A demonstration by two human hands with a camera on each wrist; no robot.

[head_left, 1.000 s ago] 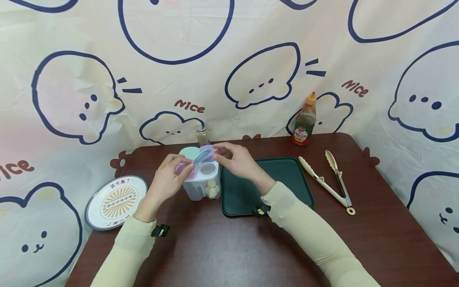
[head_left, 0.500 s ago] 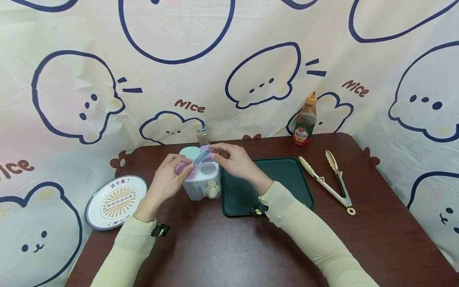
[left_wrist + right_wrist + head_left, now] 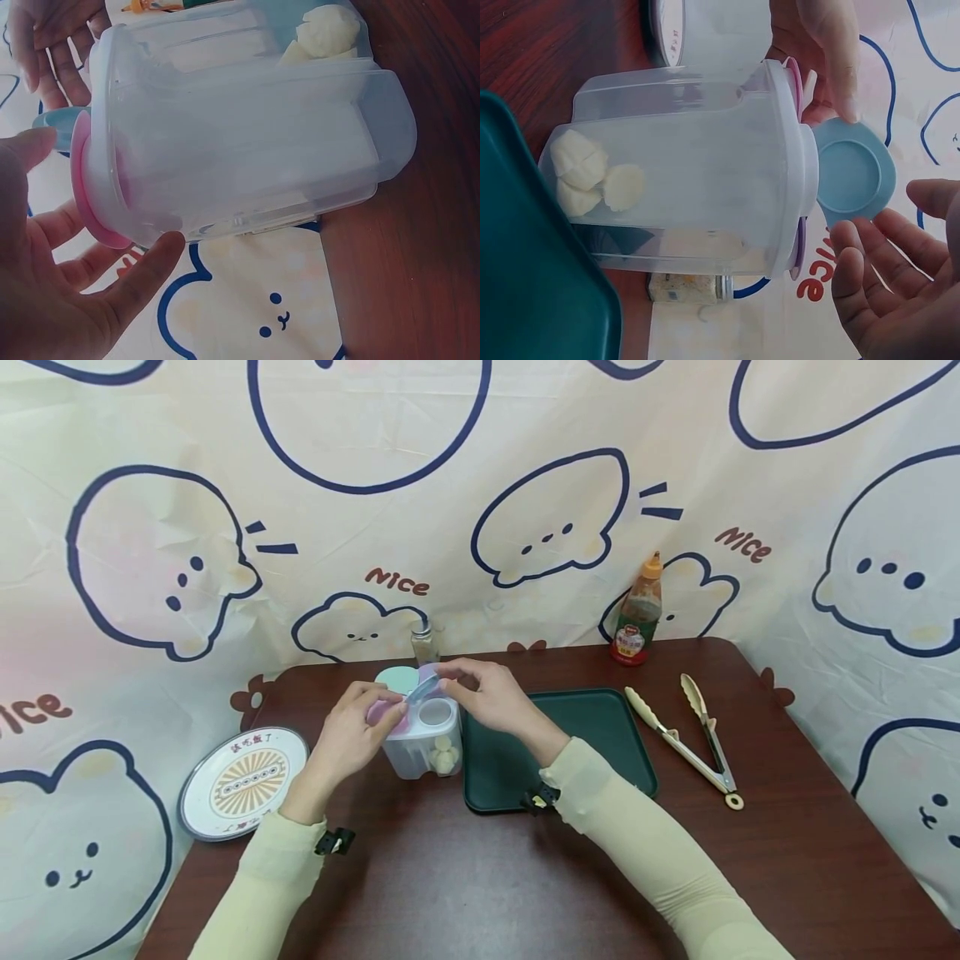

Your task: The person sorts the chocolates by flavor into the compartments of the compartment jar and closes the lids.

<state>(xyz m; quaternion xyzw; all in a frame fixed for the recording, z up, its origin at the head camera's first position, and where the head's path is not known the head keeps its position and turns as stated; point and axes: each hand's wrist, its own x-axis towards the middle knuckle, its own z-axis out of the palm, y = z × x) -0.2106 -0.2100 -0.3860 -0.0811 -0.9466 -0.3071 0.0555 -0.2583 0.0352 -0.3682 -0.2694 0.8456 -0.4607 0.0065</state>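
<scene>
A clear storage box [image 3: 408, 760] with a white top stands on the table, its small lids in several colours. Pale chunks [image 3: 577, 169] lie low in one compartment, whose round opening [image 3: 435, 713] is uncovered. Its blue lid [image 3: 853, 172] stands raised on edge. My left hand [image 3: 348, 731] is at the box's left side. Its thumb touches the blue lid's edge, and its fingers spread beside the pink lid [image 3: 94, 187] with one fingertip against the box wall. My right hand [image 3: 491, 693] has its fingertips at the blue lid's other edge, with the thumb apart from it.
A dark green tray [image 3: 562, 752] lies right of the box, with spread tongs [image 3: 690, 752] beyond it. A sauce bottle [image 3: 637, 614] stands at the back edge. Behind the box is a small glass jar [image 3: 424, 645]; a round patterned plate [image 3: 202, 789] lies at the left.
The blue lid has tilted further up and looks narrower in the head view. My right hand has shifted slightly left with it; my left hand has stayed nearly still.
</scene>
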